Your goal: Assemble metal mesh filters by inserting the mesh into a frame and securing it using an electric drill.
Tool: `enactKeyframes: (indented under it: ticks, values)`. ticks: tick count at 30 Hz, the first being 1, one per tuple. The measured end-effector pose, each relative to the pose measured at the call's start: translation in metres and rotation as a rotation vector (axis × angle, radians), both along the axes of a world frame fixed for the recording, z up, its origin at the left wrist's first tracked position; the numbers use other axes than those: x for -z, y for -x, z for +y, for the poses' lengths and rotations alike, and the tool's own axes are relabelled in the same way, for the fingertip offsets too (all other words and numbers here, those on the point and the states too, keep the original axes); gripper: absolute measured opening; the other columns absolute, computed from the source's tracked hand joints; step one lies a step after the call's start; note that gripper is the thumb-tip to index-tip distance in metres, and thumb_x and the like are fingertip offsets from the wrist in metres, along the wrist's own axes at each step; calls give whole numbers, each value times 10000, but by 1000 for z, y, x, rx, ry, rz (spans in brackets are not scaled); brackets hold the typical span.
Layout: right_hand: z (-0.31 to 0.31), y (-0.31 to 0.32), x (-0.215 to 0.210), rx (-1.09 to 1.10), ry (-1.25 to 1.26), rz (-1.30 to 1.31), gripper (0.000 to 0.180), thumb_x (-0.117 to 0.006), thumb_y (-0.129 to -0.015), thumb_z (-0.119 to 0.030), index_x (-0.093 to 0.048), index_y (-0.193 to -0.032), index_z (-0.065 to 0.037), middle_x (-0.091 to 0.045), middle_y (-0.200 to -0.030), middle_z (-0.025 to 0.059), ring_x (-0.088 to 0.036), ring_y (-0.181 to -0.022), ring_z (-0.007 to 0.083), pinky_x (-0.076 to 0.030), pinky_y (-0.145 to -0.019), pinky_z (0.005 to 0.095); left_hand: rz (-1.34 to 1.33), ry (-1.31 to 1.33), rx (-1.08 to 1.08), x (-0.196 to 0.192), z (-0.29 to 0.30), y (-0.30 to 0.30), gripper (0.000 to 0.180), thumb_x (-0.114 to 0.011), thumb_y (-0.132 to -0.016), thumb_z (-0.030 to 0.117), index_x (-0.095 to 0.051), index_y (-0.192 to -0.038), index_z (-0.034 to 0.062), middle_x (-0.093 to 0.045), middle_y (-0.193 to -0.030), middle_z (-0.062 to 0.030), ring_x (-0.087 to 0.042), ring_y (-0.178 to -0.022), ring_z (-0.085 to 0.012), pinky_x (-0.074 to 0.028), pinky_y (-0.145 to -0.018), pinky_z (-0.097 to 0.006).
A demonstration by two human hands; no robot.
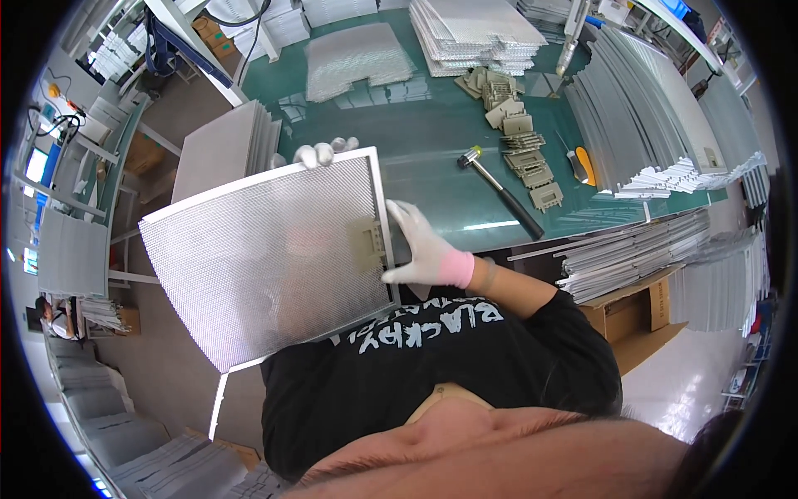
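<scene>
I hold up a silver mesh filter panel (258,258), tilted, with white frame strips along its far, right and near edges. Its left edge shows bare mesh, and a loose white strip (219,406) juts down from the near left corner. My left hand (322,153), in a white glove, is closed over the far edge, with only its fingers showing. My right hand (420,248), gloved in white with a pink cuff, grips the right edge. Beside its fingers, a beige plastic latch plate (367,243) sits at the panel's right side.
On the green table (399,125) lie a black-handled hammer (505,195), several beige plates (519,137), a screwdriver (573,158) and a yellow-handled tool (586,166). Mesh sheets (474,33) are stacked behind, framed panels (648,108) at right. An open carton (636,320) stands below the table's right side.
</scene>
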State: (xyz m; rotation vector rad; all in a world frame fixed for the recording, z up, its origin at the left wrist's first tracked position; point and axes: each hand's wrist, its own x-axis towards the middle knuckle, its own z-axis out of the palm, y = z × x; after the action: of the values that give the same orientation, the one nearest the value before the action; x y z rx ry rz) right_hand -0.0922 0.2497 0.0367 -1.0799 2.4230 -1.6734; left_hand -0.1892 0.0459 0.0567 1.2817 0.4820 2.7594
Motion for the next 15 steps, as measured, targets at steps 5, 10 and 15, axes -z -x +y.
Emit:
enactKeyframes:
  ticks: [5,10,15]
  values:
    - [-32,-24,5,-257,-178,880,518,-735,-710,-314,-580,-1195,-218,-520,-1253,118,-476,-1164,360,-406,-977,568,175,-109,-183,18,-8,41,514,-289,-1042,506,-628,-1090,123,-620,-1182,-93,-418,-1325,-270,-163,-1197,-501]
    - [-67,-26,5,-195,-34,954,304,-609,-823,-188,-609,-1118,-113,-611,-1139,129,-575,-1081,332,-481,-919,493,173,-140,-45,57,-26,68,425,-405,-1024,460,-610,-1126,102,-606,-1209,-109,-409,-1332,-279,-216,-1179,-491]
    - [-44,-5,-58,-213,-80,715,279,-579,-804,-92,-589,-1069,-3,-619,-1068,190,-627,-966,346,-527,-815,392,-279,103,-32,104,-120,52,347,-500,-979,385,-615,-1113,87,-609,-1209,-100,-481,-1262,-273,-277,-1153,-487]
